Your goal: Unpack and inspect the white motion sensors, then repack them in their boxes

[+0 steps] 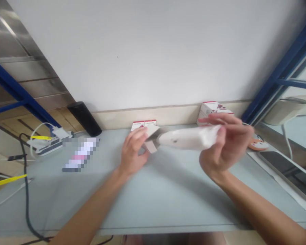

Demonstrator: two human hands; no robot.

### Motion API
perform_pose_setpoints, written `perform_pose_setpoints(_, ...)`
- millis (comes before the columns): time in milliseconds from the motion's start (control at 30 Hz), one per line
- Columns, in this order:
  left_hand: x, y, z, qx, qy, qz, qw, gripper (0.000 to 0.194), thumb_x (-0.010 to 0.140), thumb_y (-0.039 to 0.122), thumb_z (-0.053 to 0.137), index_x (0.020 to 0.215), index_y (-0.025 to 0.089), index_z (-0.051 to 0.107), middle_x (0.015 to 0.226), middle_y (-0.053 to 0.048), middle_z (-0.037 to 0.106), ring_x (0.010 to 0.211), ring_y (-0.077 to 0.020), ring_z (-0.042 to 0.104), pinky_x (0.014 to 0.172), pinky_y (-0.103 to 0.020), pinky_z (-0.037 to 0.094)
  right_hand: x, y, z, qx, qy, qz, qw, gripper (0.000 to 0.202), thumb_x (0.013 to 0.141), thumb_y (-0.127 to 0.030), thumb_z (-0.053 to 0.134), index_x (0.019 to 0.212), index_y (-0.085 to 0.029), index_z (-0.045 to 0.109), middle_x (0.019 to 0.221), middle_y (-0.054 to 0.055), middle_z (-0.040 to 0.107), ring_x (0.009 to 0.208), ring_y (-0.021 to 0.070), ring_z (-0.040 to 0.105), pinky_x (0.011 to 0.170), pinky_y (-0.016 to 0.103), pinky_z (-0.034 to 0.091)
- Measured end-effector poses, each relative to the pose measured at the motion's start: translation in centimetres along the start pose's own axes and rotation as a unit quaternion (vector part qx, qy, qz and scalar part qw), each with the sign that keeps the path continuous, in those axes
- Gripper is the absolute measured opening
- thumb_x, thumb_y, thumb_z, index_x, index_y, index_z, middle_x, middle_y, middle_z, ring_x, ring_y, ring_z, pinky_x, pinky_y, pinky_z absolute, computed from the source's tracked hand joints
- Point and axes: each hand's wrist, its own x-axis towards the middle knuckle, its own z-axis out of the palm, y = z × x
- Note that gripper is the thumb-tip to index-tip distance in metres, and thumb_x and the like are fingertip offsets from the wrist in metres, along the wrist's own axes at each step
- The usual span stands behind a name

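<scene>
My left hand (134, 149) is wrapped round a small white box (151, 147) whose end flaps stand open toward the right. Between thumb and fingers, my right hand (225, 143) pinches the far end of a white, blurred plastic pouch (186, 137). The pouch stretches level above the desk, its left end at the box's open end; whether it is still partly inside is hard to tell. Just behind my left hand stand small white boxes with red tops (150, 122). A larger white and red box (211, 108) is behind my right hand, against the wall.
On the left of the grey desk (142, 204) are a black cylinder (84, 118), a pixelated phone (81, 154), a power strip (51, 144) and cables. A dark tablet-like device (288, 173) and an orange item (258, 144) are at right.
</scene>
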Motion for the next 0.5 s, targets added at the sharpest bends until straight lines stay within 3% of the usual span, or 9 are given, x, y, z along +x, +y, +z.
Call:
perform_pose_setpoints(100, 0.5, -1.1, -0.4, 0.041, 0.028, -0.032, 0.998, 0.084, 0.085, 0.01, 0.079, 0.157, 0.031, 0.041, 0.139, -0.013, 0.068, 0.132, -0.0303, 0.064, 0.109, -0.054, 0.054, 1.8, 1.8, -0.3, 0.013, 0.117, 0.061, 0.991, 0.011, 0.108, -0.03, 0.044, 0.098, -0.029, 0.041, 0.099, 0.006, 0.068, 0.095, 0.0253, 0.071, 0.093, 0.052, 0.056)
perform_pose_setpoints(200, 2.7, -0.7, 0.7, 0.089, -0.003, 0.016, 0.996, 0.077, 0.087, 0.01, 0.074, 0.155, 0.031, 0.043, 0.141, -0.013, 0.066, 0.137, -0.032, 0.06, 0.111, -0.053, 0.052, 2.3, 4.1, -0.7, -0.053, 0.116, 0.102, 0.987, 0.017, 0.106, -0.039, 0.049, 0.095, -0.028, 0.045, 0.091, 0.005, 0.06, 0.087, 0.0238, 0.066, 0.087, 0.046, 0.055)
perform_pose_setpoints(300, 5.9, 0.1, 3.8, 0.177, -0.148, 0.078, 0.97, 0.065, 0.091, 0.008, 0.064, 0.151, 0.032, 0.052, 0.149, -0.013, 0.061, 0.145, -0.0343, 0.053, 0.113, -0.051, 0.046, 1.7, 5.9, -1.0, -0.1, 0.103, 0.12, 0.982, 0.018, 0.106, -0.041, 0.048, 0.095, -0.027, 0.043, 0.091, 0.004, 0.056, 0.083, 0.0223, 0.063, 0.082, 0.043, 0.054)
perform_pose_setpoints(433, 9.0, 0.2, 9.6, 0.199, -0.309, 0.079, 0.927, 0.061, 0.094, 0.008, 0.058, 0.154, 0.021, 0.051, 0.146, -0.019, 0.06, 0.143, -0.0348, 0.051, 0.109, -0.046, 0.045, 1.3, 7.0, -1.3, -0.189, 0.069, 0.154, 0.967, 0.014, 0.104, -0.039, 0.046, 0.096, -0.029, 0.04, 0.089, 0.003, 0.057, 0.081, 0.0241, 0.063, 0.074, 0.042, 0.053)
perform_pose_setpoints(500, 9.4, -0.1, 12.1, 0.196, -0.373, 0.066, 0.904, 0.061, 0.096, 0.012, 0.058, 0.155, 0.022, 0.05, 0.139, -0.019, 0.064, 0.135, -0.0339, 0.056, 0.105, -0.046, 0.046, 1.5, 7.4, -1.4, -0.214, 0.056, 0.173, 0.96, 0.013, 0.103, -0.039, 0.045, 0.096, -0.029, 0.04, 0.087, 0.003, 0.056, 0.078, 0.0243, 0.062, 0.07, 0.041, 0.052)
